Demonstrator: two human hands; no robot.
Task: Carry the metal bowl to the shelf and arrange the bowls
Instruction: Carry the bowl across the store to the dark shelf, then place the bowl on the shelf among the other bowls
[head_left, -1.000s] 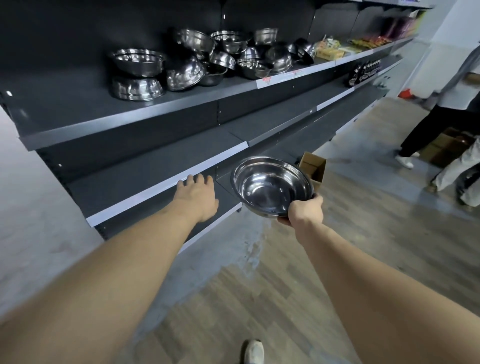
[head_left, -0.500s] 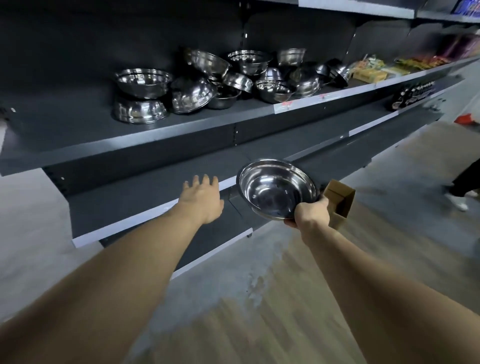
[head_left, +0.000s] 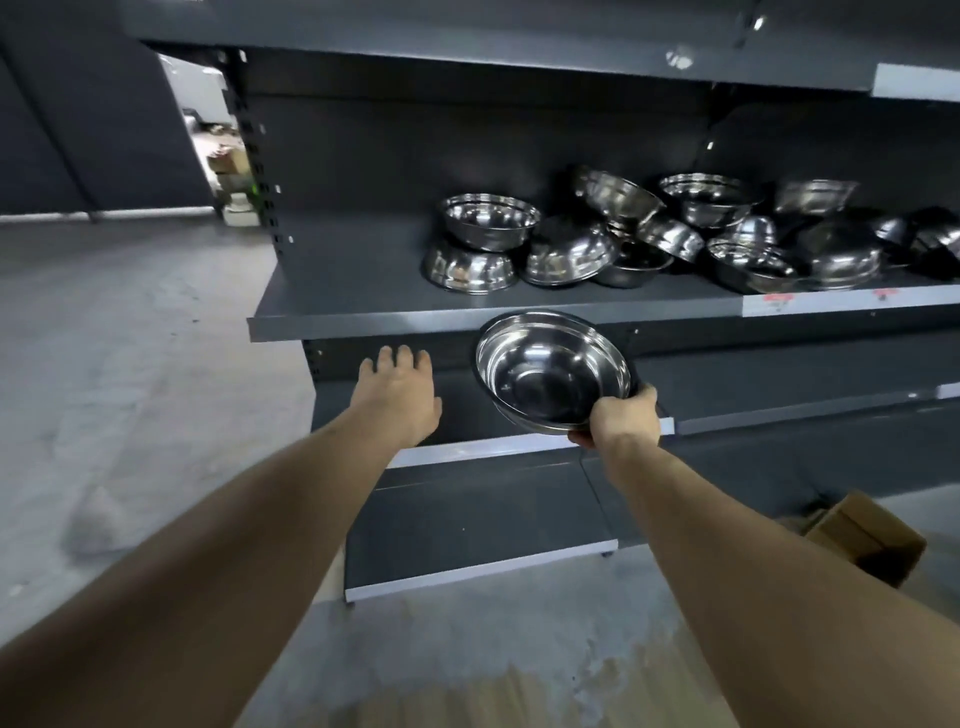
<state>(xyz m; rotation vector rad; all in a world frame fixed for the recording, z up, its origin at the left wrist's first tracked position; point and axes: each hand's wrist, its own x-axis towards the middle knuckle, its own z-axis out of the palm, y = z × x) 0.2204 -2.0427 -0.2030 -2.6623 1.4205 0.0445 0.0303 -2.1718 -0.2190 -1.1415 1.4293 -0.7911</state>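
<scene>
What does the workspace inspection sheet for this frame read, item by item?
Surface: dark grey metal shelf, left part bare.
Job's things: shiny round metal bowl carried upright below the shelf edge; jumbled pile of steel bowls on the shelf, some inverted, some tilted.
Clutter: brown cardboard box on the floor.
Grippers: right hand grips the carried bowl's rim; left hand empty, fingers spread.
Cables: nothing seen.
Surroundings: grey concrete floor; lower shelves hold nothing visible.

Held bowl (head_left: 550, 371) below the shelf (head_left: 467, 319), whose bowls (head_left: 675, 234) seem jumbled rightward.
</scene>
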